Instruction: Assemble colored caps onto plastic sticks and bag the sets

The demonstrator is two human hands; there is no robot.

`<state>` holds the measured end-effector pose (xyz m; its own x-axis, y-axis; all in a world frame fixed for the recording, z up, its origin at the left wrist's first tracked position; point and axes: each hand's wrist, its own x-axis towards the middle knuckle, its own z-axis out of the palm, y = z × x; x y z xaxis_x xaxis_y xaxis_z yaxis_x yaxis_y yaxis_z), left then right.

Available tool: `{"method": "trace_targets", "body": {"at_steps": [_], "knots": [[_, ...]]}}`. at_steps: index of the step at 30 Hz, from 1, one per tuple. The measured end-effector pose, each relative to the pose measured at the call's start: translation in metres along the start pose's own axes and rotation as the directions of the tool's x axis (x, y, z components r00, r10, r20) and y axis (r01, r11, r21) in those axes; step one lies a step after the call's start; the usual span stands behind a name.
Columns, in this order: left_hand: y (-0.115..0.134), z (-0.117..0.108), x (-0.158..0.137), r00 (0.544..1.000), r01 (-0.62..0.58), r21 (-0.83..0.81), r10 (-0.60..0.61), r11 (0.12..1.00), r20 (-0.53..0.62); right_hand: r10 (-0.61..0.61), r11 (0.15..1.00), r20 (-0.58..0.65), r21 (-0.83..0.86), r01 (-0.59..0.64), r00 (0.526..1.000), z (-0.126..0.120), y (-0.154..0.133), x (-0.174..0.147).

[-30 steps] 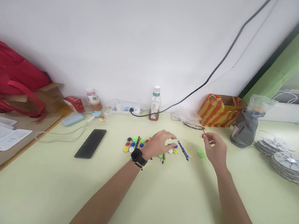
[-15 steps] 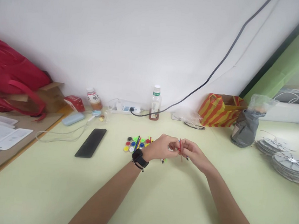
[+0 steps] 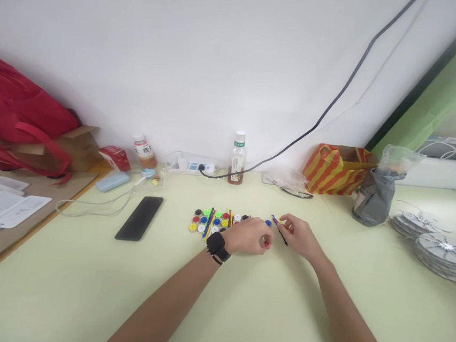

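My left hand [image 3: 248, 235], with a black watch [image 3: 216, 243] at its wrist, is low over the table with fingers curled. A small red piece [image 3: 267, 245] shows at its fingertips. To its right, my right hand [image 3: 300, 236] pinches a few thin coloured strips [image 3: 282, 234], among them blue and black ones. Small round coloured discs [image 3: 204, 220] lie in rows left of and behind my left hand, which covers part of them. Bundles of thin coloured strips [image 3: 209, 223] lie across the rows. A blue disc [image 3: 268, 223] sits between my hands.
A black phone [image 3: 139, 218] lies left of the discs. Behind stand a drink bottle [image 3: 238, 158] and a power strip [image 3: 191, 166], with a dark cable [image 3: 317, 120] crossing the wall. A striped bag [image 3: 333, 170], grey bag [image 3: 376, 196] and stacked silvery discs [image 3: 446, 248] are at right.
My hands were together around a red strip and have drawn apart. My left hand moved down and slightly left with the red piece; the right keeps the other strips.
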<state>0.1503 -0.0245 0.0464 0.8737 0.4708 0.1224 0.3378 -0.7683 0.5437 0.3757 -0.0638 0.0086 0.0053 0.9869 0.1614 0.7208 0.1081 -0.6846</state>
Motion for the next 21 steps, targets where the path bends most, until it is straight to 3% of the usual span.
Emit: {"method": "trace_targets", "body": {"at_steps": [5,8,10,15,21], "knots": [[-0.004,0.001,-0.002,1.0,-0.004,0.051,0.005,0.999,-0.022,0.006,0.981,-0.098,-0.193,-0.025,0.995,-0.016,0.012,0.003],[-0.009,0.0,-0.002,0.998,0.004,0.028,-0.003,1.0,-0.06,0.072,0.94,-0.22,-0.311,-0.14,0.973,-0.034,0.035,0.002],[-0.011,-0.003,-0.003,0.997,0.016,0.018,-0.014,1.0,-0.07,0.136,0.916,-0.191,-0.35,-0.197,0.972,-0.045,0.051,-0.002],[-0.015,-0.013,-0.004,0.998,0.019,0.038,-0.017,0.999,-0.065,0.199,0.958,0.096,-0.228,-0.173,0.975,-0.063,0.077,-0.015],[-0.01,-0.02,-0.002,0.988,0.041,-0.023,-0.044,0.999,-0.148,0.167,0.986,0.042,-0.018,-0.167,0.985,-0.063,0.055,-0.01]]}}
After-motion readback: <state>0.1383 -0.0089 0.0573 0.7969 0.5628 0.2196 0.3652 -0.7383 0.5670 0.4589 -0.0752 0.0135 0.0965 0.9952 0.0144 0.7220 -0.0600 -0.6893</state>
